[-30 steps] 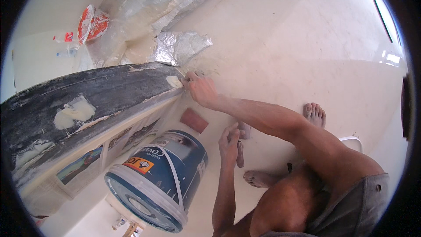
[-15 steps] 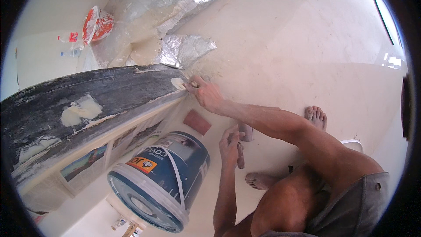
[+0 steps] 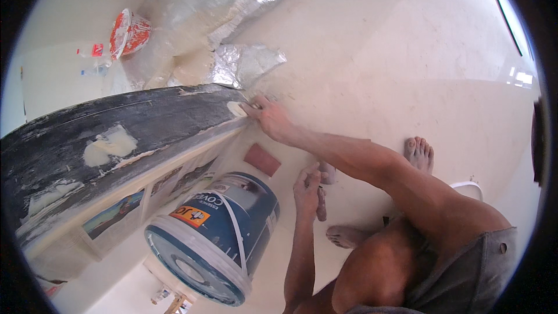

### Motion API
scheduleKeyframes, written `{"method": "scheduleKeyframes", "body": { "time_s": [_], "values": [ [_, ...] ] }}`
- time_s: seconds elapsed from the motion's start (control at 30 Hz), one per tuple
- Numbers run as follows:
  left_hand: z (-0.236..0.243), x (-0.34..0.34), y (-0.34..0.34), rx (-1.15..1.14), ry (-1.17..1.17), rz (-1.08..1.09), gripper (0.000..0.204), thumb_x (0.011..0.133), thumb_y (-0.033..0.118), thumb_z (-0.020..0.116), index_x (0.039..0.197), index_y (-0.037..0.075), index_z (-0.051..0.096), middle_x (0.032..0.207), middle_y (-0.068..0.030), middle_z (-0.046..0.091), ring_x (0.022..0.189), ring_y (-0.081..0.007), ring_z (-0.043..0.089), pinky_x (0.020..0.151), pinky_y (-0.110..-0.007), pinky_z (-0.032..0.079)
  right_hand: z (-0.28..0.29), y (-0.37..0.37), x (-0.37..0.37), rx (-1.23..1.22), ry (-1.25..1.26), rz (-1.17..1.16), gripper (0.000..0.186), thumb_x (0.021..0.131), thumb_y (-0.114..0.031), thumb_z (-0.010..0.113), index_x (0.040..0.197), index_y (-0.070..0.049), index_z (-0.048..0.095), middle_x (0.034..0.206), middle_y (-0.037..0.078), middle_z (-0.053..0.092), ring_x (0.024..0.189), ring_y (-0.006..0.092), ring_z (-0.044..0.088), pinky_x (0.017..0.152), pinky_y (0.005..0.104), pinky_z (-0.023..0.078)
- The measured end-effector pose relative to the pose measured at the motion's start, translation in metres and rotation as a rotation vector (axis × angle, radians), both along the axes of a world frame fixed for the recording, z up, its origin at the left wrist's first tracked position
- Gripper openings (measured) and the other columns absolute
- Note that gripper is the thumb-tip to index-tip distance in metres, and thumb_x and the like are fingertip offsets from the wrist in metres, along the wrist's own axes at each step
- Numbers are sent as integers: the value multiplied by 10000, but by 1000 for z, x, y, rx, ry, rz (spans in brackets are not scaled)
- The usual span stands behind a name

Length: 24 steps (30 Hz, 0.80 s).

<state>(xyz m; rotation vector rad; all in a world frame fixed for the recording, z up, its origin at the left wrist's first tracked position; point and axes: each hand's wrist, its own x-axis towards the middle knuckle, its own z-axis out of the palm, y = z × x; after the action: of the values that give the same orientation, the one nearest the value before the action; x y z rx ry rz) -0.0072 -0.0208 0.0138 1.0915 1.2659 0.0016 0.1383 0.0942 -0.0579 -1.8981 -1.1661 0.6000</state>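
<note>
My right hand [image 3: 268, 117] reaches to the end of a dark, scuffed board [image 3: 64, 139], its curled fingers touching a cream filler patch [image 3: 235, 109] and pinching something small I cannot make out. Lower down, my left hand [image 3: 307, 189] is curled by a dusty elongated thing [image 3: 321, 203], too indistinct to name, seemingly gripped. Left of that hand a large blue bucket [image 3: 218, 235] with a white handle stands beside the board. A dull red rectangular sheet [image 3: 261, 159] lies on the pale floor between bucket and right hand.
Newspaper [image 3: 113, 209] covers the surface under the board. Beyond it are crumpled foil sheeting [image 3: 244, 64], a red, white-smeared bucket [image 3: 129, 34] and plastic bottles [image 3: 93, 59]. My bare feet [image 3: 418, 154] are on the pale floor [image 3: 360, 52] at right, near a white loop [image 3: 468, 186].
My right hand has moved slightly over the board's end and its fingers have shifted at the patch. My left hand stays beside the bucket; the view has shifted slightly.
</note>
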Motion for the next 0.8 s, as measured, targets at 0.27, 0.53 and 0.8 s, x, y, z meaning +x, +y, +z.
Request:
{"method": "scheduleKeyframes", "body": {
  "time_s": [0.27, 0.53, 0.8],
  "values": [
    [-3, 0, 3, 65, -2, -58, 270, 956, 193, 576, 1169, 30, 608, 911, -81, 681, 545, -88, 510, 484, -237, 418, -4, 0, 3, 36, -105, -48, 479, 885, -81, 495, 1350, -184, 539, 1206, 113, 525, 1052, 342, 561, 871, 434, 513],
    [0, 3, 0, 24, 3, -19, 271, 966, 199, 575, 1176, 32, 614, 907, -74, 689, 570, -82, 510, 523, -244, 440, -3, -7, 7, -11, -39, 13, 464, 889, -71, 474, 1338, -169, 544, 1192, 128, 519, 1042, 352, 579, 808, 443, 525],
    [1, 2, 2, 73, -19, -55, 262, 948, 174, 576, 1165, 30, 599, 913, -78, 673, 557, -99, 512, 491, -250, 433, 5, 0, 9, -73, -32, 41, 460, 877, -68, 481, 1321, -160, 557, 1187, 140, 515, 979, 357, 598, 805, 456, 520]
  ]
}}
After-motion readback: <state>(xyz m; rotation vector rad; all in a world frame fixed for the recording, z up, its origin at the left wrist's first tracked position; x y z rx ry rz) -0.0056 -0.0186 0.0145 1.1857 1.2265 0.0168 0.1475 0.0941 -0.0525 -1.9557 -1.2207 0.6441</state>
